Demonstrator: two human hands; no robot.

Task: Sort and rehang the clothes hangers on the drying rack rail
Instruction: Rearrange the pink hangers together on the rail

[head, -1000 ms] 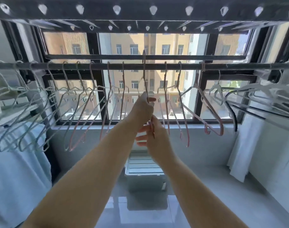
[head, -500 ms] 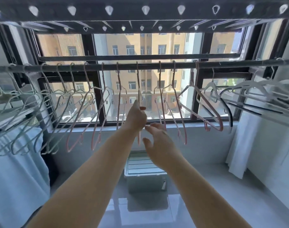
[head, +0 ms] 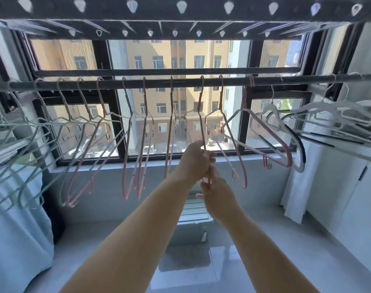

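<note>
Storage first: a lidded pale box [head: 193,224] sits on the floor [head: 264,250] under the window [head: 176,60], lower centre of the frame; what is inside it cannot be seen.

Right of the frame's centre, one pink hanger [head: 201,115] hangs by its hook from the rail [head: 180,82]. The left hand [head: 194,161] grips its wire about midway down, with its fingers [head: 210,154] curled round the wire. Just below, the right hand [head: 218,199] pinches the hanger's lower end between thumb and fingertips.

This hanger is seen almost edge-on. Its long axis is close to vertical, with the hook at the top and the shoulder end pointing down into the hands.

Other pink hangers [head: 142,144] hang on the rail to either side. Green hangers [head: 22,144] are bunched at the far left and white hangers [head: 338,115] at the far right.
</note>
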